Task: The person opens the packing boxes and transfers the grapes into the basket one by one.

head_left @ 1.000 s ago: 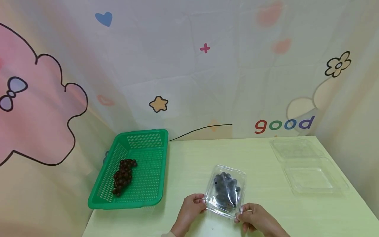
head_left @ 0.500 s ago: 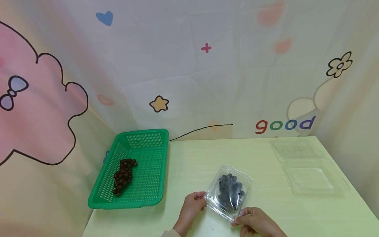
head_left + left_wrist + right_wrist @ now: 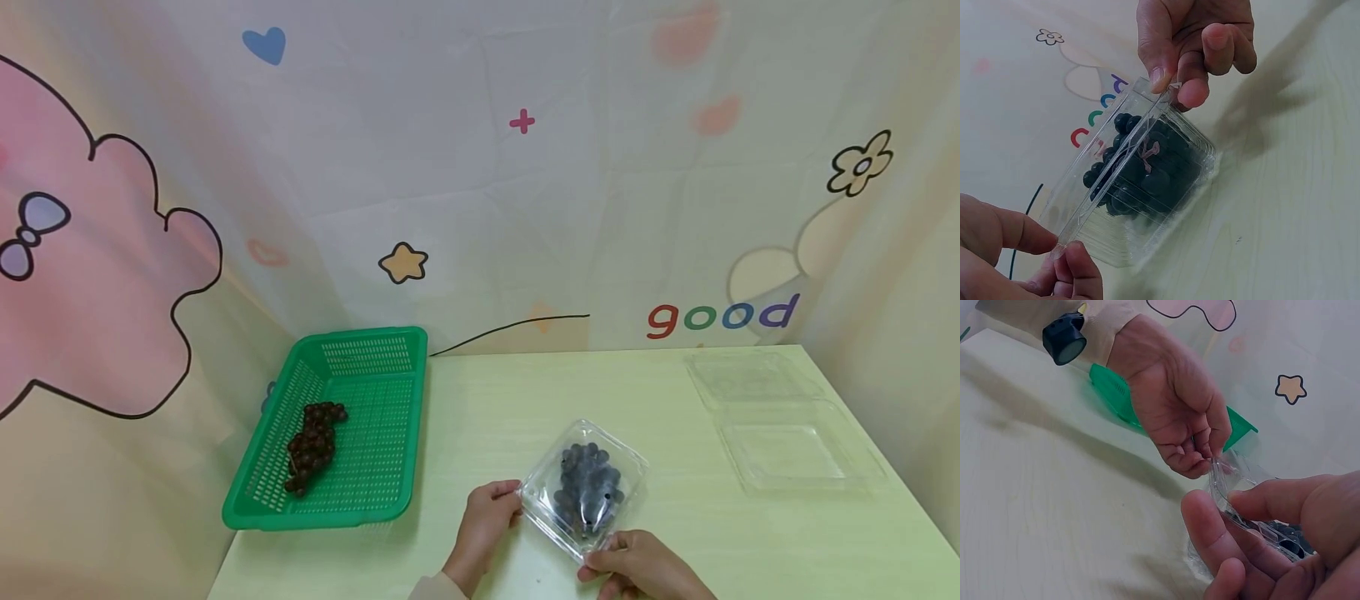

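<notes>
A clear plastic clamshell box [image 3: 633,468] with its lid down is in front of me in the head view, turned cornerwise. Inside lies a bunch of dark grapes [image 3: 587,490]; a pinkish stem [image 3: 1149,156] shows through the wall in the left wrist view. My left hand [image 3: 486,525] pinches the box's left corner between thumb and fingers. At the near corner, my right hand [image 3: 643,560] grips the rim, thumb on top and index finger beneath, as the right wrist view shows. Both hands hold along the same rim edge.
A green basket [image 3: 417,433] stands at the left with a bunch of dark red grapes [image 3: 313,446] in it. An opened clear clamshell box [image 3: 780,482] lies on the pale table [image 3: 480,400] at the right. A printed curtain [image 3: 465,167] hangs behind.
The box has turned clockwise and shifted slightly right. My right hand has come a little nearer and left with its corner; my left hand keeps its pinch, nearly in place.
</notes>
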Demonstrator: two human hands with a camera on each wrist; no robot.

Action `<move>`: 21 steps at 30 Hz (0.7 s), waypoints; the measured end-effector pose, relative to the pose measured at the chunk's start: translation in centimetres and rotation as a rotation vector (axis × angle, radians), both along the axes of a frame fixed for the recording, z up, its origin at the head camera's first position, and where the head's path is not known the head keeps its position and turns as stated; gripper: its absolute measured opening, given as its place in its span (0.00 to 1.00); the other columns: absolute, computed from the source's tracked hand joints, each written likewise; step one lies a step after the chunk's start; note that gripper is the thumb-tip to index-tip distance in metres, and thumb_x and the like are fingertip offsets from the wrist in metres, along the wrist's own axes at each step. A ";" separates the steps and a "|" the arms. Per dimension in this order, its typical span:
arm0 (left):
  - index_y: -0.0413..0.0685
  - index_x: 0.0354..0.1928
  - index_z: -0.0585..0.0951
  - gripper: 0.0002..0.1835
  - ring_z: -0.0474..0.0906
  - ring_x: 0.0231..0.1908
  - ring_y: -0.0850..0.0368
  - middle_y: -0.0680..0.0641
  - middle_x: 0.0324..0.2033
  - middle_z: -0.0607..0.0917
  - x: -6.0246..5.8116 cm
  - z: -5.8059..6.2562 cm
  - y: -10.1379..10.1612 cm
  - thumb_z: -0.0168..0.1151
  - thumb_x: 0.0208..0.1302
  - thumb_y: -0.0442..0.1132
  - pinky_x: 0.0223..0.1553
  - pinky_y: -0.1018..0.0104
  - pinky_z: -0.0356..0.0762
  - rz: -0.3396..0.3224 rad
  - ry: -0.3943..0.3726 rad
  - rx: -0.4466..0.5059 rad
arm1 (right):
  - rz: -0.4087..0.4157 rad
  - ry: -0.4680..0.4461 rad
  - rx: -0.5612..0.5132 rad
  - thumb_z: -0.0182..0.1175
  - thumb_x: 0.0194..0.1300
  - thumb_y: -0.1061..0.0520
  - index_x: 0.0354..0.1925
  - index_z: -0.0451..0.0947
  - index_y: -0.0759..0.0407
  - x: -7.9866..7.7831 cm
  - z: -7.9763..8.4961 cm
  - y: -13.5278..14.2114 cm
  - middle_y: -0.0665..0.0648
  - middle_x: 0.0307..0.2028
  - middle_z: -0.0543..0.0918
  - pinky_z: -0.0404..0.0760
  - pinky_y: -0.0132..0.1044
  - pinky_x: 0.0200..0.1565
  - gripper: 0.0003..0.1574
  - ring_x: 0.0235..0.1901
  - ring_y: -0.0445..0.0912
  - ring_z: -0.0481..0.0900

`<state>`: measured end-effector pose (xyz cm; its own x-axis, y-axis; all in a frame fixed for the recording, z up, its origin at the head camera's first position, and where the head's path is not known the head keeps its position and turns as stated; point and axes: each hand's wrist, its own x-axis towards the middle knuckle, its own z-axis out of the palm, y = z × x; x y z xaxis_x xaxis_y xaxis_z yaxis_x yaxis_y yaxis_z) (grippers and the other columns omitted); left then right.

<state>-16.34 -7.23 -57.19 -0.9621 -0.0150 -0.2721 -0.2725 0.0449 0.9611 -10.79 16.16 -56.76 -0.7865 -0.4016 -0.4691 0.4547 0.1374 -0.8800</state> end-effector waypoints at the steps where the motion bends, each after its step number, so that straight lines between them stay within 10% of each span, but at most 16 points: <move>1: 0.25 0.51 0.82 0.15 0.78 0.31 0.60 0.46 0.35 0.85 -0.1 0.0 0.0 0.59 0.64 0.26 0.37 0.65 0.82 0.003 -0.003 0.006 | -0.004 -0.006 0.002 0.63 0.73 0.56 0.38 0.82 0.68 0.0 0.0 -0.1 0.54 0.30 0.87 0.72 0.26 0.25 0.13 0.21 0.37 0.78; 21: 0.25 0.50 0.82 0.14 0.77 0.31 0.60 0.47 0.34 0.83 -1.1 -0.4 0.1 0.58 0.63 0.25 0.34 0.69 0.77 0.011 0.004 -0.002 | -0.012 0.001 -0.020 0.62 0.74 0.54 0.36 0.83 0.67 0.1 -0.3 -0.7 0.51 0.26 0.86 0.71 0.26 0.24 0.16 0.21 0.37 0.78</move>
<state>-17.46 -7.12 -57.59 -0.9629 -0.0264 -0.2684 -0.2693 0.0433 0.9621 -10.71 15.44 -57.02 -0.7917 -0.4014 -0.4606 0.4554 0.1148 -0.8828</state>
